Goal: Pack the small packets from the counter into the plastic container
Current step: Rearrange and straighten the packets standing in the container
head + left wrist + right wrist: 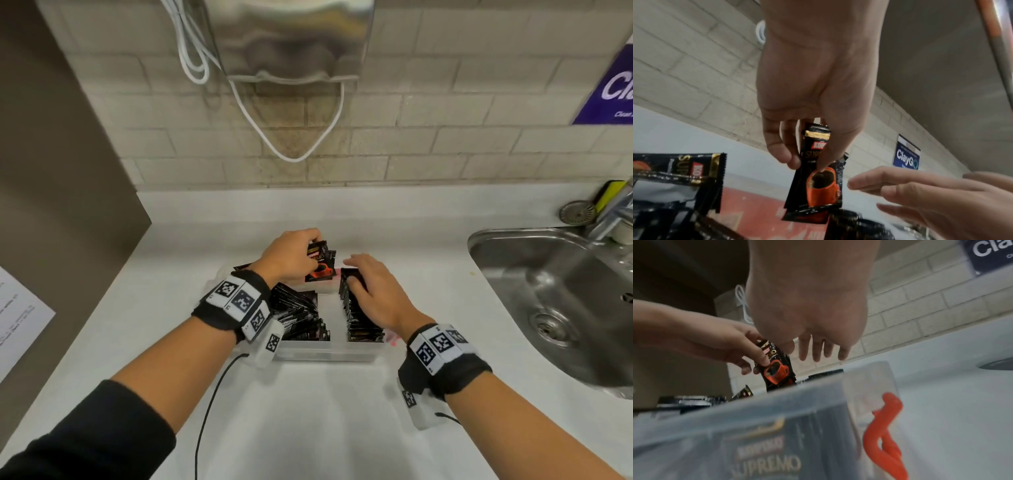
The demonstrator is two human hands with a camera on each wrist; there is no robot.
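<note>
Looking down from the head camera, we see the plastic container [325, 353] on the white counter [308, 411], with one row of dark packets [298, 315] standing along its 9 o'clock side and another under our right hand [373, 291] toward 3 o'clock. Our left hand [291, 255] pinches a few packets [320, 263] over the container's 12 o'clock end. The right hand lies on its row with fingers straight and slightly spread. We judge that the gap down the middle lets either row topple inward if that hand lifts.

From the left wrist, thumb and fingertips [785, 155] pinch the held packets [816, 178] near the top, so they hang. One seems to sit askew at the bottom of the bundle; with such a high, light grip it could slip out and land flat across the rows. The right hand's fingers [879, 180] reach in from 3 o'clock, loosely extended, near the bundle.

From the right wrist, the right fingers [818, 348] hang straight and apart above the container's rim [777, 400], its red latch [885, 434] at 5 o'clock. The bundle [777, 369] hangs just beyond that rim; lowered crooked, it could catch on the upright packets.
</note>
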